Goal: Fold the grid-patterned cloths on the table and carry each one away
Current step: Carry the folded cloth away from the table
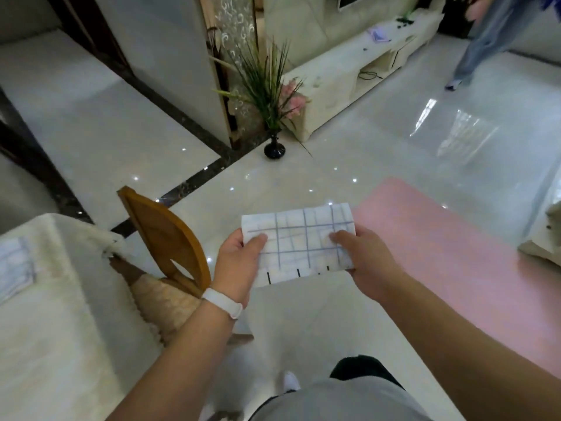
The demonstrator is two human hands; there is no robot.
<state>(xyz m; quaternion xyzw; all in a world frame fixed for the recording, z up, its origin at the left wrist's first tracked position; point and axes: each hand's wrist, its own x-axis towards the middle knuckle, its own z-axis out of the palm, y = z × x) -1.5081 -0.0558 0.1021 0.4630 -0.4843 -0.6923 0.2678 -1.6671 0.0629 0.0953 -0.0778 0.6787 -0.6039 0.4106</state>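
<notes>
Over the floor, just right of the chair (165, 235), you hold the folded cloth (299, 238) in the air between both hands. Your left hand (239, 262) pinches its left edge, thumb on top, and your right hand (364, 259) pinches the right edge the same way. Gripping both ends keeps the folds flat and together, which suits carrying. The cloth is off the counter (60, 314), so folding looks done and this one seems to be on its way out. A second cloth (15, 262) lies on the counter at your left. Ahead stand a vase (274, 148) of grass and a low cabinet (349, 74). A pink mat (455, 253) lies to your right, and another person's legs (485, 41) show far off. The chair sits close to your left arm, and the mat's edge could catch a foot.
</notes>
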